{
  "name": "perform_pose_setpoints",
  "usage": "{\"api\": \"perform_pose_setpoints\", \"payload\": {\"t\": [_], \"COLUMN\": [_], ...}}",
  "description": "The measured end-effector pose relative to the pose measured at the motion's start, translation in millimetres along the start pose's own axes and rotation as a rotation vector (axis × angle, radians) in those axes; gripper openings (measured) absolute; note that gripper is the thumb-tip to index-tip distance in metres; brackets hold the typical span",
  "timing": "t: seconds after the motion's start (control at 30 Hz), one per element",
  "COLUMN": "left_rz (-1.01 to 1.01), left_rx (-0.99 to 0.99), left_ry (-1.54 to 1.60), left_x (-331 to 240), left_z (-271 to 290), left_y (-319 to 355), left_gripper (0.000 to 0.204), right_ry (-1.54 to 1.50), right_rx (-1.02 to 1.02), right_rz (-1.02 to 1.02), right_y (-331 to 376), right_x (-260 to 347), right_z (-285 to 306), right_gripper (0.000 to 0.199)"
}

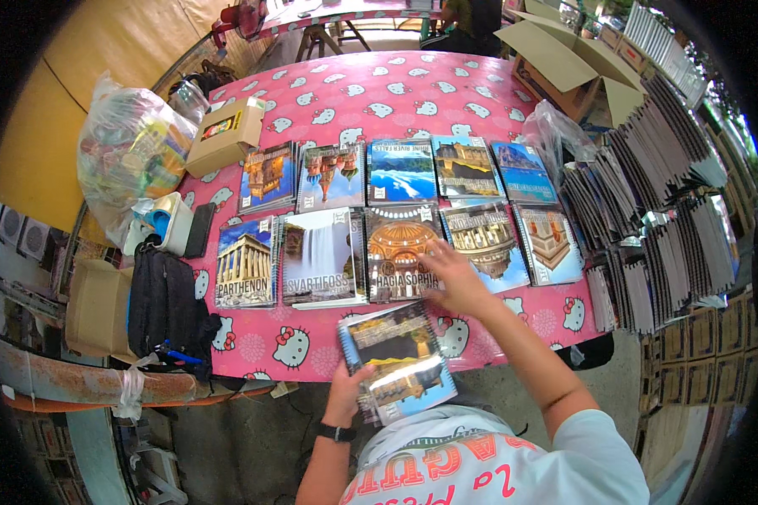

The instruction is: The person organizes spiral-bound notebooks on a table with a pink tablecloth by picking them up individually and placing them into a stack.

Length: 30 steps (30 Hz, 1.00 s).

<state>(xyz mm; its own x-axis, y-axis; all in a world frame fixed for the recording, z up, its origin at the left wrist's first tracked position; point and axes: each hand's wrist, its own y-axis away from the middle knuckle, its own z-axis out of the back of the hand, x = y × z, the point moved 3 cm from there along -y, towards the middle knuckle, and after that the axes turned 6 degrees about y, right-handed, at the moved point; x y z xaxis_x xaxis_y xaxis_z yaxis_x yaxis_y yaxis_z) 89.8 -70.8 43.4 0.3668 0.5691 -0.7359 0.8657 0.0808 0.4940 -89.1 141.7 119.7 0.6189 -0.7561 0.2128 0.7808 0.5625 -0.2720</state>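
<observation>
In the head view, the dome-covered notebook (396, 240) lies on the pink surface (253, 328). Nearer the wearer than this notebook, the left grip (347, 393) pinches a small stack of notebooks (396, 358), held tilted by its left edge. The right grip (453, 282) is spread at the dome-covered notebook's right edge; whether its fingertips press down, I cannot tell. A white waterfall notebook (318, 252) lies just left of the dome-covered one, piled notebooks (665, 194) well to its right.

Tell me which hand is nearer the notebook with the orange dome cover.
The right hand. It is at the right edge of the orange-dome notebook; the left hand is farther off, lower in view, holding other notebooks.
</observation>
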Motion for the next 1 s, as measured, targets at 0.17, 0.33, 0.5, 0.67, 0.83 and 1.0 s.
{"api": "perform_pose_setpoints", "payload": {"t": [0.17, 0.33, 0.5, 0.67, 0.83, 1.0], "left_rz": [-0.021, -0.059, -0.078, -0.077, -0.051, 0.010], "left_rx": [-0.104, -0.155, -0.142, -0.147, -0.166, -0.069], "left_ry": [-0.001, 0.102, 0.171, 0.140, 0.231, 0.464], "left_x": [-25.0, -39.2, -25.4, -17.0, -16.2, -12.3], "left_z": [64.9, 65.0, 52.8, 47.6, 57.4, 67.3], "left_y": [25.8, 38.7, 19.7, 19.2, 22.7, 20.2], "left_gripper": [0.036, 0.031, 0.036, 0.035, 0.032, 0.040], "right_ry": [0.260, -0.272, 0.049, 0.191, -0.298, -0.603], "right_rx": [-0.025, 0.391, 0.237, 0.168, 0.015, 0.755], "right_rz": [0.125, 0.131, 0.187, 0.143, 0.114, 0.262], "right_y": [4.3, 7.9, 13.0, 8.9, 7.0, -10.9], "right_x": [25.2, 40.7, 84.6, 15.0, 65.5, 91.0], "right_z": [-34.8, -12.9, -8.4, -45.6, 16.3, 14.7], "right_gripper": [0.046, 0.044, 0.064, 0.049, 0.032, 0.031]}}
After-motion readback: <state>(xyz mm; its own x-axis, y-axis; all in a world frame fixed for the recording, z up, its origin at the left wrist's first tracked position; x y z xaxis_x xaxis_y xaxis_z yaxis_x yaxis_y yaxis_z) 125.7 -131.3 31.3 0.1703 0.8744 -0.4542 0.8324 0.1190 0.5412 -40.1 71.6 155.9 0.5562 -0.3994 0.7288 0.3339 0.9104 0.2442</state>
